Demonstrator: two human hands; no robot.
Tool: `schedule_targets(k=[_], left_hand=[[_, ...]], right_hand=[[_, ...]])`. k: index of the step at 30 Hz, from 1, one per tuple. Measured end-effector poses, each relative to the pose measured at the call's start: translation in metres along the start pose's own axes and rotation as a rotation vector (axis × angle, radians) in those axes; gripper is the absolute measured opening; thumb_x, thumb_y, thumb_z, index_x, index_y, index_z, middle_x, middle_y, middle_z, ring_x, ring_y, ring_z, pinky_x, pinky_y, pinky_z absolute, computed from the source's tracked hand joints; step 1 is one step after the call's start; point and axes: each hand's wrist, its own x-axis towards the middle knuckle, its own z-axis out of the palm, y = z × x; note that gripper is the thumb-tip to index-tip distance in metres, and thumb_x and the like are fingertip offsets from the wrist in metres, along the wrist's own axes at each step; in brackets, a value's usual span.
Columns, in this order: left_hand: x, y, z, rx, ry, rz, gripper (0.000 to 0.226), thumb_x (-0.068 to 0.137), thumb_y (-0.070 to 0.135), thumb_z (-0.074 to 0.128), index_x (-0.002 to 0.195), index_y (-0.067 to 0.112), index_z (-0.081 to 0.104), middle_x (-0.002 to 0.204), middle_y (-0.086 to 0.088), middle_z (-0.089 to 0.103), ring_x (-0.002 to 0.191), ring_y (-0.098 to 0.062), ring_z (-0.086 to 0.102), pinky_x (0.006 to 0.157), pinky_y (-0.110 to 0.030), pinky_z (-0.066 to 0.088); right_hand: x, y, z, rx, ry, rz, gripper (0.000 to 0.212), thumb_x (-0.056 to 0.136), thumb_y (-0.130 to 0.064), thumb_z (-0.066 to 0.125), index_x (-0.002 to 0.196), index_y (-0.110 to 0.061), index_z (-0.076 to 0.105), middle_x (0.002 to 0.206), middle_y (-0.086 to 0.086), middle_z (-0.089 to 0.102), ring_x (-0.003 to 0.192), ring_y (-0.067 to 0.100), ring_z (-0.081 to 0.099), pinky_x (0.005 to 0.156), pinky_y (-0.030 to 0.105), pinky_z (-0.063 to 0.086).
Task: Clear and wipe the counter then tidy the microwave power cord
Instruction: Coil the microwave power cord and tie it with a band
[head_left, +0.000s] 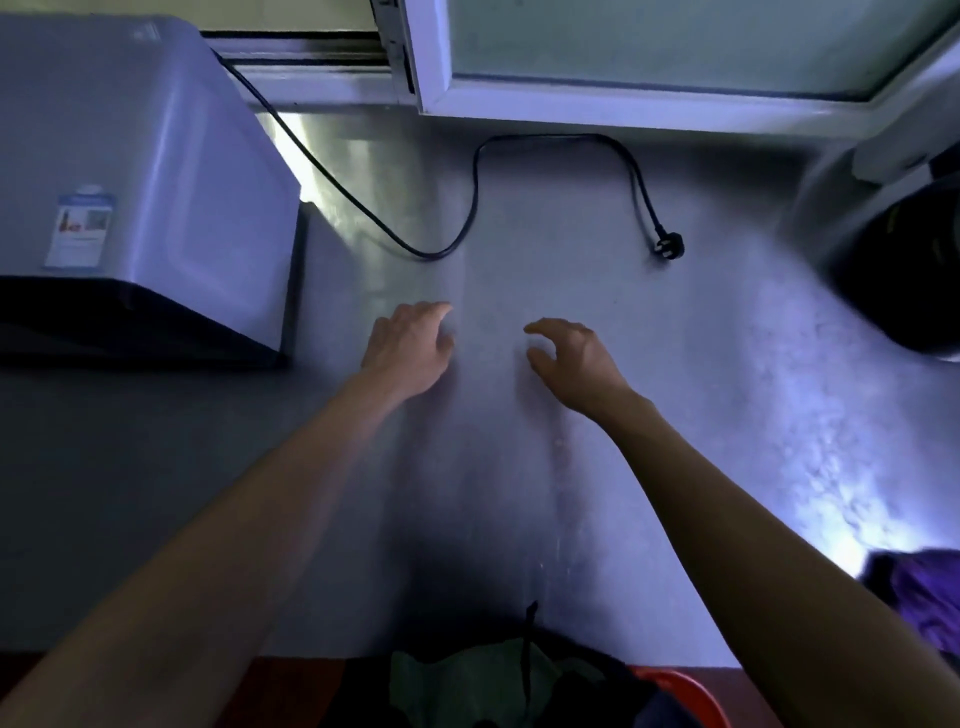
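Reaching toward the microwave power cord (474, 197), both hands empty, fingers loosely spread.
Cord loops on the counter (675, 389) beyond both hands; its plug (669, 245) lies far right, nearer the right hand (574, 364) than the left hand (410, 351).

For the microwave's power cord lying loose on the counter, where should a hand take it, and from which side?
Probably at the plug end, from above with the right hand, which is nearer. The power cord lies flat on the counter in an open loop, and its free end is unobstructed; both hands hold nothing.
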Motion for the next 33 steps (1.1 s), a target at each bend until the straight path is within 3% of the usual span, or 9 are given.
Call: schedule_targets(k=[6,11,16,18,22,30,33], left_hand=[[0.068,0.006,-0.022,0.026,0.015,-0.015,0.042,0.097,0.033,0.049,0.134,0.015,0.049,0.134,-0.008,0.056,0.124,-0.034,0.050,0.099,-0.051,0.043],[0.107,0.008,-0.023,0.018,-0.005,-0.037,0.019,0.093,0.034,0.050,0.103,0.019,0.048,0.110,-0.002,0.059,0.104,-0.035,0.056,0.086,-0.053,0.049],[0.115,0.009,-0.011,0.098,-0.071,-0.076,0.051,0.091,0.041,0.053,0.136,0.019,0.043,0.133,-0.004,0.057,0.120,-0.035,0.051,0.093,-0.055,0.045],[0.111,0.010,-0.006,0.117,-0.048,-0.079,0.054,0.094,0.037,0.053,0.142,0.018,0.039,0.133,-0.007,0.056,0.120,-0.035,0.050,0.092,-0.053,0.043],[0.090,0.017,-0.001,0.113,0.020,-0.078,0.038,0.095,0.028,0.054,0.130,0.018,0.047,0.112,-0.008,0.058,0.109,-0.033,0.053,0.087,-0.049,0.043],[0.038,0.006,-0.019,0.032,0.207,-0.060,0.019,0.098,0.024,0.057,0.115,0.024,0.067,0.108,-0.001,0.064,0.105,-0.028,0.057,0.092,-0.047,0.040],[0.022,-0.002,-0.035,-0.054,0.255,-0.013,0.017,0.098,0.021,0.059,0.111,0.024,0.069,0.103,0.002,0.065,0.100,-0.025,0.059,0.091,-0.049,0.043]], right_hand=[[0.049,0.003,-0.002,0.060,0.026,-0.013,0.034,0.093,-0.016,0.059,0.126,-0.010,0.064,0.132,0.009,0.063,0.123,0.031,0.056,0.103,0.039,0.046],[0.076,0.008,-0.003,0.106,0.049,0.004,0.033,0.092,-0.013,0.061,0.125,-0.008,0.065,0.129,0.011,0.065,0.120,0.032,0.058,0.101,0.032,0.042],[0.080,0.010,0.002,0.138,0.059,0.000,0.033,0.093,-0.014,0.060,0.125,-0.010,0.065,0.129,0.009,0.065,0.120,0.030,0.058,0.101,0.034,0.044],[0.077,0.011,0.003,0.154,0.071,0.007,0.032,0.093,-0.014,0.060,0.125,-0.010,0.065,0.130,0.009,0.065,0.121,0.029,0.058,0.102,0.033,0.043],[0.059,0.012,0.005,0.175,0.083,0.024,0.032,0.095,-0.015,0.060,0.126,-0.010,0.064,0.131,0.009,0.064,0.122,0.028,0.057,0.102,0.030,0.042],[0.031,0.003,0.006,0.194,0.162,-0.004,0.035,0.091,-0.007,0.062,0.126,-0.005,0.064,0.130,0.011,0.064,0.120,0.030,0.058,0.098,0.014,0.031],[0.032,-0.015,0.006,0.187,0.196,-0.060,0.041,0.090,-0.004,0.062,0.131,-0.004,0.060,0.135,0.014,0.059,0.123,0.034,0.056,0.107,0.025,0.037]])
